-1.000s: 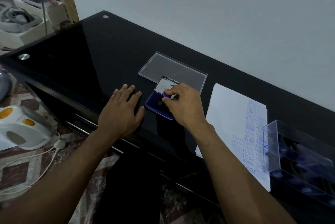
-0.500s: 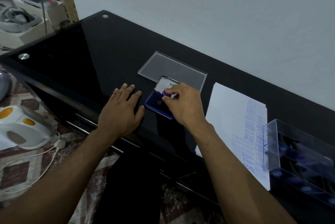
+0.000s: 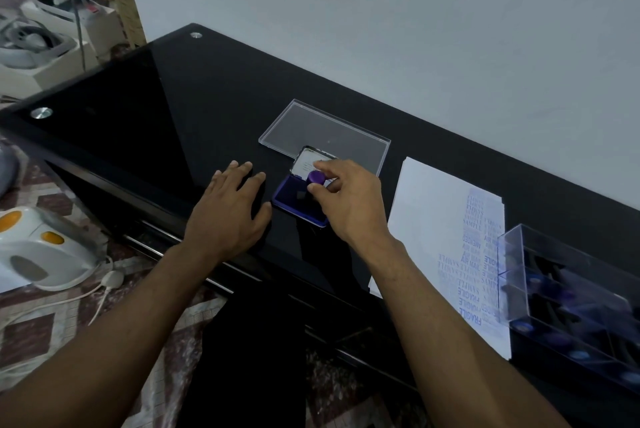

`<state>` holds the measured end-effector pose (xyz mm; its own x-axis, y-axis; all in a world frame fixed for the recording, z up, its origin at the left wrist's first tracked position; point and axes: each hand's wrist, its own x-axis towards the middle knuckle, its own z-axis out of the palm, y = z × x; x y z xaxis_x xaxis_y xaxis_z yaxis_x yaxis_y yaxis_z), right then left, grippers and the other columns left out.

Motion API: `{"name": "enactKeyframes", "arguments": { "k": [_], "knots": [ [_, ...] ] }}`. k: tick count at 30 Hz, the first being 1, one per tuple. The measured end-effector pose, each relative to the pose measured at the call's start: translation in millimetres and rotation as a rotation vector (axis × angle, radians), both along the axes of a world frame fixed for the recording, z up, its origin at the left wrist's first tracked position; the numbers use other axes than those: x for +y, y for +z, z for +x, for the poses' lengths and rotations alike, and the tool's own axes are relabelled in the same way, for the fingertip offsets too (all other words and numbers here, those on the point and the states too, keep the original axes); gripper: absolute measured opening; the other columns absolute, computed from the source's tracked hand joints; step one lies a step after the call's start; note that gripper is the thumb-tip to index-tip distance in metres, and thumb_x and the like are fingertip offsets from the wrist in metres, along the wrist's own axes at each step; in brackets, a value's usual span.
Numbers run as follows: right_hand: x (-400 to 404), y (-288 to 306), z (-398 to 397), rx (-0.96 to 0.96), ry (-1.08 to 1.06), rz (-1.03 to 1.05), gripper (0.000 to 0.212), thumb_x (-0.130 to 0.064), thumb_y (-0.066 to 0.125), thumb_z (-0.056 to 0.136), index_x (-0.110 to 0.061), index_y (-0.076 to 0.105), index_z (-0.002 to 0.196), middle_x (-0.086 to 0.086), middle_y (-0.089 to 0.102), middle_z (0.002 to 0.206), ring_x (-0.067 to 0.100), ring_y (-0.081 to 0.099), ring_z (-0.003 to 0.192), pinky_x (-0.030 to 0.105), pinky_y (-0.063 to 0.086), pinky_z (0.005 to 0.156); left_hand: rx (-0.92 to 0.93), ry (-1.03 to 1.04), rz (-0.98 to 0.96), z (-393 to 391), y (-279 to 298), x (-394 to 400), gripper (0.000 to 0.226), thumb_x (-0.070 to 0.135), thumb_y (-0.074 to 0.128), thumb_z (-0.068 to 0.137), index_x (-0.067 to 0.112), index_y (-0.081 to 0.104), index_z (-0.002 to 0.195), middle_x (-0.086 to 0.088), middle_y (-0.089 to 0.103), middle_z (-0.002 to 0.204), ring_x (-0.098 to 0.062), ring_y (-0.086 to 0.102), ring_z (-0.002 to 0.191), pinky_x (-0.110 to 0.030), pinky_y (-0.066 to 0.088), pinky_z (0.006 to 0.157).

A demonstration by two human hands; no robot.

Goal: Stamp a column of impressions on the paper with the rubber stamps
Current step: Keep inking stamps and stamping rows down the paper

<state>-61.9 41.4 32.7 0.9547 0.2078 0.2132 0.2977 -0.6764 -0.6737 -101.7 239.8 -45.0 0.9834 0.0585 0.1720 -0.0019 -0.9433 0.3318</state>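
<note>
Stamp (image 3: 316,177): a small stamp with a purple knob is pinched between thumb and fingertips of the right hand (image 3: 349,200), over the ink pad; whether its face is touching the pad cannot be told.
Handling: it is judged light and rigid in the handle, with a soft rubber face that will carry wet ink; the knob looks smooth, so slipping or tilting is possible under a loose pinch.
Hold: the knob is best taken at its sides, upright, with the inked face left untouched.
Ink pad (image 3: 298,200): an open blue tray with its lid raised behind, set near the middle of the desk's front edge; it is judged light enough to slide when pressed.
Left hand (image 3: 230,211): laid flat with fingers spread on the desk (image 3: 138,122), just beside the pad's left side; nothing is gripped.
Paper (image 3: 436,219): a white sheet lying to the right of the pad, thin and easily shifted; 2 or so columns of blue impressions run along its right side.
Clear lid (image 3: 325,136): lying flat behind the pad, towards the desk's back edge.
Clear box (image 3: 568,292): at the desk's right end, overlapping the paper's right edge, with more stamps inside.
</note>
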Motion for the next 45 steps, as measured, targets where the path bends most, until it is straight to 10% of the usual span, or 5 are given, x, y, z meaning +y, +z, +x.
{"name": "enactKeyframes", "arguments": {
  "k": [19,32,45],
  "knots": [
    [-151,22,-30,-0.044,-0.306,0.016,0.025,-0.019,0.075,0.086,-0.019,0.075,0.111,-0.003,0.069,0.107,0.006,0.065,0.078,0.023,0.055,0.084,-0.042,-0.294,-0.123,18,35,-150,0.061,0.048,0.049,0.097,0.020,0.040,0.151,-0.005,0.033,0.160,-0.025,0.025,0.150,-0.048,0.037,0.116],
    [-213,12,-42,-0.039,-0.373,-0.052,0.025,-0.020,0.075,0.087,-0.015,0.075,0.111,-0.002,0.069,0.107,0.008,0.066,0.084,0.025,0.055,0.084,0.023,-0.439,-0.104,29,17,-223,0.064,0.055,0.038,0.099,0.025,0.036,0.155,-0.002,0.022,0.167,-0.023,0.008,0.156,-0.035,0.003,0.119],
    [-215,1,-38,-0.045,-0.359,-0.084,0.026,-0.021,0.075,0.087,-0.014,0.075,0.112,0.000,0.070,0.106,0.012,0.067,0.087,0.031,0.057,0.086,0.029,-0.469,-0.015,37,1,-225,0.074,0.065,0.021,0.092,0.027,0.045,0.151,-0.005,0.028,0.165,-0.029,0.012,0.155,-0.045,0.005,0.123]
  ]
}}
